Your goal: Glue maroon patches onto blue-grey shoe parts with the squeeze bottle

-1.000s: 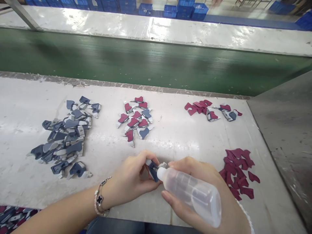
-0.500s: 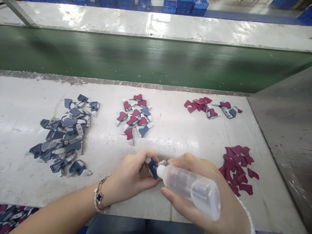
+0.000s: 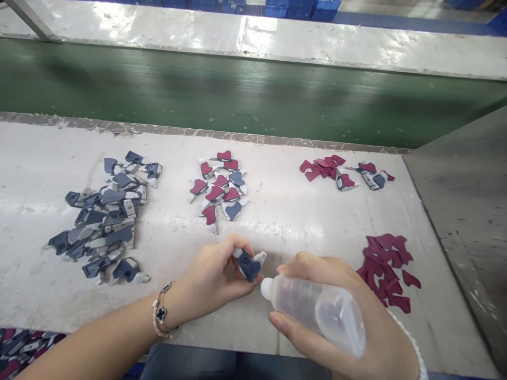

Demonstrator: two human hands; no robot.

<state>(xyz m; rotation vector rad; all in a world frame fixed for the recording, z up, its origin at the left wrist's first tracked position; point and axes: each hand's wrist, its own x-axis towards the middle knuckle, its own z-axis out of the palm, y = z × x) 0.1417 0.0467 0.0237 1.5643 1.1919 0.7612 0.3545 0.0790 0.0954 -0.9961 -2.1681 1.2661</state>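
My left hand [image 3: 216,279] pinches a small dark blue and white plastic part [image 3: 250,267] between thumb and fingers, its recessed blue face turned up. A translucent squeeze bottle [image 3: 317,311] lies in my right hand [image 3: 336,285], gripped round its body. Its white nozzle [image 3: 267,288] points left, just below and right of the part, with a small gap between them. Whatever liquid the bottle holds is hard to make out.
Left, a heap of blue-and-white parts [image 3: 114,219] lies on the white table [image 3: 285,211]. Similar parts with maroon faces [image 3: 216,193] sit mid-table. Maroon flat pieces [image 3: 386,269] are piled at right, more [image 3: 322,168] behind. A green conveyor belt [image 3: 237,97] runs beyond; a metal panel [image 3: 467,211] bounds the right.
The bottle has drawn back slightly right and down from the part, its nozzle no longer over it. My left hand has tilted the part, so its blue face shows more fully.
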